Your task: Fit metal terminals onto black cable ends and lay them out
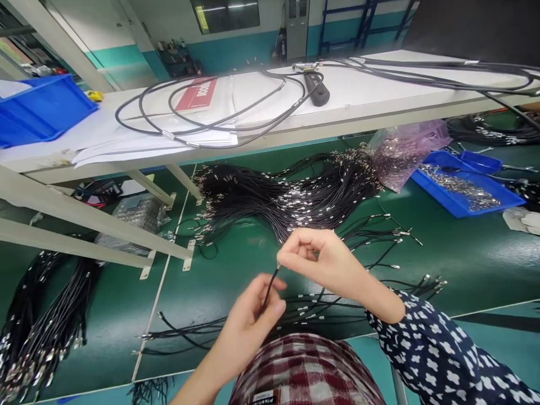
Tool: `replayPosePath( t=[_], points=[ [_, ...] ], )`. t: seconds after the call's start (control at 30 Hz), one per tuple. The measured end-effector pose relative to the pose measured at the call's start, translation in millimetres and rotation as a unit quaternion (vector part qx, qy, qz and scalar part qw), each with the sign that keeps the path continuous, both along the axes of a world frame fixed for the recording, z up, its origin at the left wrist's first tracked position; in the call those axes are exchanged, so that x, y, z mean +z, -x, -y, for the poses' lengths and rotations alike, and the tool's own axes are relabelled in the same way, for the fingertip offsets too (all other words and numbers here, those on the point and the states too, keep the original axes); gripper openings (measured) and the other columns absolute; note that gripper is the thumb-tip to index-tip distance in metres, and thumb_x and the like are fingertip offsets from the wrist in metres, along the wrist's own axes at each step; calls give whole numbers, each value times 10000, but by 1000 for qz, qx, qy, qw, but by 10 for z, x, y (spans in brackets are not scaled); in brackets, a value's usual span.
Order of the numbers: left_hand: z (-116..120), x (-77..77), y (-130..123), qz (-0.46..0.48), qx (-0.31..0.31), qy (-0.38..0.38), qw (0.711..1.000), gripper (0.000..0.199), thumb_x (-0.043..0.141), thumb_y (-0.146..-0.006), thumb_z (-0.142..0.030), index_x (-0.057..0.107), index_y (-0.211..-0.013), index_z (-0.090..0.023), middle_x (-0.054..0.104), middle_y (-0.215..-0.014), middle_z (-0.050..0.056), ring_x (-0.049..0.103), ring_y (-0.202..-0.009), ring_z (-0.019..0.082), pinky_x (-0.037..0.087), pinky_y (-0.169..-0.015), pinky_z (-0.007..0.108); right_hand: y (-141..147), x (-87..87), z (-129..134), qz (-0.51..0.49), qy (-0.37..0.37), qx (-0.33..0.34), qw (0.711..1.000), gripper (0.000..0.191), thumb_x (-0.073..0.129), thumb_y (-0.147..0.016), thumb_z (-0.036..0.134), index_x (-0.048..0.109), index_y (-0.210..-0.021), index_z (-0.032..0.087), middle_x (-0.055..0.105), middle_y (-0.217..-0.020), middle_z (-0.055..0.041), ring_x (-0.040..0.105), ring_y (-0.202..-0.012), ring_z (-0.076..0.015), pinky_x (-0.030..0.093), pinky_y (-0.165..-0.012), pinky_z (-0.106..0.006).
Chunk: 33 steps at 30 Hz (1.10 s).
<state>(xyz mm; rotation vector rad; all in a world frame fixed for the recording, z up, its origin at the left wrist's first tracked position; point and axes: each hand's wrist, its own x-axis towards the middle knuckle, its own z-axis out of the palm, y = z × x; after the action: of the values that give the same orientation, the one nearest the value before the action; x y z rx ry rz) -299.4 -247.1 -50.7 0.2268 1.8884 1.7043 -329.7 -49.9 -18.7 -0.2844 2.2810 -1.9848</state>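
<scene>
Between my two hands runs a short stretch of black cable (271, 284). My left hand (253, 315) is closed round the cable, palm turned up, with the thumb along it. My right hand (323, 259) pinches the cable's upper end between thumb and forefinger; a small bit of metal shows at the fingertips, too small to name. Just beyond my hands lies a thick bundle of black cables (295, 194) with silver fittings. More loose black cables (189, 327) with metal ends lie on the green table beneath and beside my hands.
A blue tray (512, 198) of small metal parts and a pinkish plastic bag (399, 154) stand at the right. Overhead, a white shelf (354, 115) carries looped cables and a blue bin (50, 109). White shelf legs (101, 230) and another cable bundle (54, 304) are at the left.
</scene>
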Motion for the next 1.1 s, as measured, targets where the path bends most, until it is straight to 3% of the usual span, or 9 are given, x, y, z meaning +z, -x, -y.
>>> replayPosePath(
  t=[0.1,0.23,0.37,0.57,0.83,0.93,1.03,1.1],
  points=[
    [-78,154,37,-70,78,-2,994,190,603,-873,-374,623,-924,-192,469,-692,-14,389,-626,130,342,-577,231,-66,51,47,24,17,42,999,167,689,-837,318,685,-777,162,578,-615,24,423,-532,-80,323,-467,-197],
    [-89,244,3,-100,76,-2,992,203,557,-910,-352,667,-893,-183,440,-565,-30,358,-517,115,293,-491,242,-88,108,56,30,52,62,996,234,669,-854,344,676,-723,150,643,-651,-1,472,-551,-88,340,-476,-204],
    [-83,244,-75,-93,77,6,993,198,554,-913,-338,693,-907,-198,479,-573,-17,383,-514,118,304,-495,253,-70,56,82,55,103,63,991,307,688,-831,380,617,-644,147,627,-589,6,450,-497,-73,307,-440,-194],
    [-84,212,-102,-81,82,-3,993,220,564,-903,-358,709,-873,-194,530,-637,10,392,-551,125,313,-501,248,-47,-97,140,190,190,76,960,398,714,-785,441,546,-576,146,546,-527,37,389,-447,-45,275,-421,-181],
    [-91,154,-53,-100,87,15,991,233,608,-866,-390,730,-810,-200,644,-725,30,450,-570,134,346,-538,248,-105,-106,192,201,196,64,958,394,708,-787,424,527,-569,150,532,-513,40,385,-446,-46,275,-424,-177],
    [-57,83,-30,-102,102,57,988,268,649,-822,-403,706,-675,-186,614,-622,22,460,-566,145,360,-547,251,-102,-344,256,171,157,55,971,394,710,-772,489,580,-615,152,551,-525,40,433,-456,-58,328,-442,-178],
    [58,-9,-20,-99,165,89,977,289,678,-783,-384,665,-579,-181,592,-591,23,466,-579,152,356,-545,251,-32,-843,116,222,10,-8,975,417,636,-824,546,659,-698,150,626,-611,10,544,-533,-92,433,-528,-205],
    [162,-58,-8,-81,217,72,970,296,680,-769,-389,659,-564,-177,580,-590,27,441,-564,144,341,-523,249,8,-1232,-137,260,-79,-110,956,374,584,-893,484,672,-784,138,663,-739,-20,602,-654,-119,482,-634,-236]
  ],
)
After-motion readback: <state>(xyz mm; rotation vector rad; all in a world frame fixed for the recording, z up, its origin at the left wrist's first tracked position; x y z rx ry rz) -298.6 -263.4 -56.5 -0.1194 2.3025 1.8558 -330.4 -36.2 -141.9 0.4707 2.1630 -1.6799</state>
